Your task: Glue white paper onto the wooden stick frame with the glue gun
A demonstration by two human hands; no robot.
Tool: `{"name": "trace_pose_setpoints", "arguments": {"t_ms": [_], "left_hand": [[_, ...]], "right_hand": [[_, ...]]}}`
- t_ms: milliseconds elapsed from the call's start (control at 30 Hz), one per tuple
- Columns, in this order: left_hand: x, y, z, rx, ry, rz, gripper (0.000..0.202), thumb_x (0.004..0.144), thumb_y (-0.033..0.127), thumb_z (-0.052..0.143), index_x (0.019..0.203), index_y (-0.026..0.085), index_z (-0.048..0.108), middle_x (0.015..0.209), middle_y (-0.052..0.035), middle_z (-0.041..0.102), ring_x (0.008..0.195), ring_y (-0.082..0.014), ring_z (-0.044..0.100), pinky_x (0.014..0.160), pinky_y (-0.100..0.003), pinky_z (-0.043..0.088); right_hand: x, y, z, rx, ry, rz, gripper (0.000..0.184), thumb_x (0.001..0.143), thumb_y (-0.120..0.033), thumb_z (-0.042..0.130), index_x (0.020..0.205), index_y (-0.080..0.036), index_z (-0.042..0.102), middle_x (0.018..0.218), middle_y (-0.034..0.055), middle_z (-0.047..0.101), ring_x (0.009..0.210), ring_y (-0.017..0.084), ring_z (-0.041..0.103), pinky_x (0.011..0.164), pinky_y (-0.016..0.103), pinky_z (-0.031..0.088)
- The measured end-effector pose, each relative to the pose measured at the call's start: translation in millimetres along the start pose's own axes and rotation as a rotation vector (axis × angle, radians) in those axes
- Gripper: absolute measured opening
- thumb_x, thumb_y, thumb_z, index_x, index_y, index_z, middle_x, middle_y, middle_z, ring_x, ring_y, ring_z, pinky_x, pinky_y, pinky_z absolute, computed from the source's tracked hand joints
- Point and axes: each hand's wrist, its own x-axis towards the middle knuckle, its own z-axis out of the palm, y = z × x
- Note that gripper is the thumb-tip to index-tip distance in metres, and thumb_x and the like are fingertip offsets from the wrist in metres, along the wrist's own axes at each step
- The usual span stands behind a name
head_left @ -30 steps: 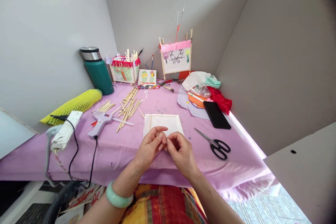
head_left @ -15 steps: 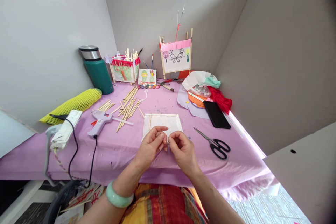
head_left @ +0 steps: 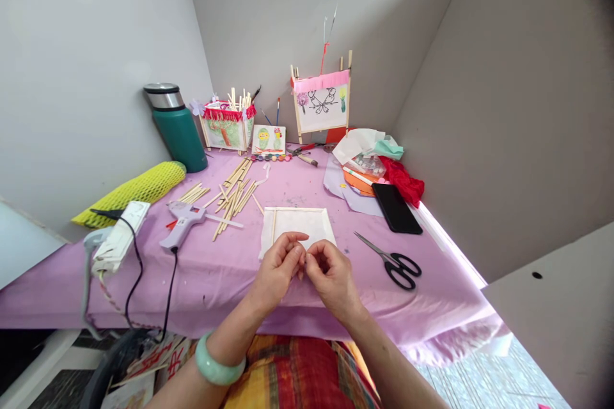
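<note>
My left hand (head_left: 279, 266) and my right hand (head_left: 330, 276) meet fingertip to fingertip over the near edge of a white sheet (head_left: 307, 223). Thin wooden sticks run along the sheet's borders like a frame. Thumb and fingers of each hand are pinched together. Whatever lies between them, if anything, is too small or hidden to make out. Just right of my right hand lie black-handled scissors (head_left: 391, 261), blades pointing up and left. A hot glue gun (head_left: 183, 225) with a clear glue stick rests to the left, next to scattered wooden sticks (head_left: 235, 201).
A white power strip (head_left: 122, 236) with black cables sits at the left edge. Behind stand a green bottle (head_left: 175, 128), a decorated box (head_left: 226, 128) of sticks and a hanging picture frame (head_left: 322, 102). On the right lie a black phone (head_left: 396, 208) and crumpled red cloth (head_left: 403, 180).
My hands have drawn slightly closer together, fingertips still pinched. The sheet, scissors and glue gun stay where they were.
</note>
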Motion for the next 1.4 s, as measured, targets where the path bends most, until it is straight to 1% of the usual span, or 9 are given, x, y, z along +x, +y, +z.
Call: {"name": "trace_pose_setpoints", "arguments": {"t_ms": [167,333,467,667,800,933,1067,1200,1400], "left_hand": [[-0.1,-2.7,-1.1,0.039,-0.001,0.028,0.028,0.083,0.038,0.061,0.103,0.018,0.057,0.065,0.0050,0.048,0.057,-0.0081,0.045,0.056,-0.022,0.037],[1.9,0.6,-0.8,-0.105,-0.005,0.001,0.026,0.082,0.033,0.063,0.102,0.018,0.056,0.063,0.0062,0.047,0.051,-0.0061,0.041,0.050,-0.021,0.035],[3.4,6.6,-2.4,-0.254,-0.043,-0.070,0.024,0.080,0.028,0.067,0.099,0.016,0.058,0.062,0.0063,0.048,0.047,-0.0039,0.033,0.048,-0.020,0.035],[4.1,9.7,-4.0,-0.311,-0.066,-0.094,0.017,0.080,0.025,0.067,0.092,0.015,0.059,0.060,0.0050,0.052,0.047,-0.0041,0.037,0.049,-0.020,0.038],[3.9,8.6,-3.1,-0.296,-0.067,-0.089,0.017,0.079,0.027,0.067,0.086,0.014,0.058,0.061,0.0039,0.057,0.044,-0.0031,0.036,0.048,-0.020,0.039],[4.1,8.5,-1.6,-0.242,-0.047,-0.086,0.021,0.077,0.029,0.070,0.082,0.014,0.057,0.059,0.0035,0.059,0.040,-0.0026,0.037,0.046,-0.020,0.039],[4.8,8.8,-1.3,-0.208,-0.035,-0.087,0.020,0.075,0.028,0.072,0.078,0.013,0.059,0.057,0.0031,0.060,0.040,-0.0029,0.040,0.046,-0.019,0.040],[5.7,8.9,-1.7,-0.238,-0.034,-0.101,0.019,0.075,0.027,0.072,0.082,0.011,0.066,0.061,0.0025,0.059,0.042,-0.0021,0.042,0.047,-0.019,0.040],[5.6,8.9,-0.7,-0.233,-0.030,-0.102,0.020,0.075,0.027,0.072,0.087,0.010,0.071,0.065,0.0009,0.060,0.043,-0.0016,0.041,0.047,-0.019,0.039]], "right_hand": [[-0.7,1.7,-3.6,-0.033,-0.064,0.000,0.009,0.082,-0.019,0.051,0.072,-0.021,0.050,0.064,-0.0026,0.056,0.056,0.011,0.050,0.053,0.023,0.040],[-2.0,2.4,-7.1,0.043,-0.125,-0.004,0.008,0.079,-0.018,0.051,0.072,-0.021,0.050,0.064,-0.0036,0.054,0.055,0.010,0.046,0.051,0.021,0.036],[0.3,1.8,-7.8,0.148,-0.066,0.044,0.010,0.085,-0.025,0.051,0.077,-0.020,0.054,0.064,-0.0037,0.053,0.053,0.009,0.045,0.049,0.021,0.036],[0.2,6.3,-7.1,0.239,-0.033,0.072,0.016,0.088,-0.034,0.054,0.083,-0.020,0.057,0.061,-0.0050,0.052,0.049,0.008,0.045,0.047,0.020,0.036],[-0.7,7.9,-6.1,0.256,0.004,0.074,0.018,0.086,-0.035,0.059,0.078,-0.019,0.055,0.062,-0.0046,0.053,0.050,0.008,0.045,0.048,0.020,0.037],[-0.5,6.6,-5.1,0.247,0.002,0.058,0.017,0.090,-0.034,0.053,0.083,-0.019,0.056,0.065,-0.0037,0.055,0.052,0.008,0.046,0.050,0.021,0.038],[-0.1,6.5,-3.7,0.243,0.019,0.042,0.013,0.088,-0.032,0.056,0.084,-0.020,0.057,0.069,-0.0028,0.058,0.055,0.009,0.049,0.052,0.021,0.040],[1.3,7.5,-1.3,0.255,0.043,0.066,0.013,0.086,-0.032,0.059,0.083,-0.020,0.059,0.070,-0.0022,0.061,0.056,0.009,0.052,0.052,0.022,0.040],[2.8,8.3,2.5,0.250,0.178,0.105,0.013,0.084,-0.032,0.062,0.081,-0.019,0.059,0.070,-0.0019,0.061,0.058,0.010,0.052,0.054,0.022,0.041]]}}
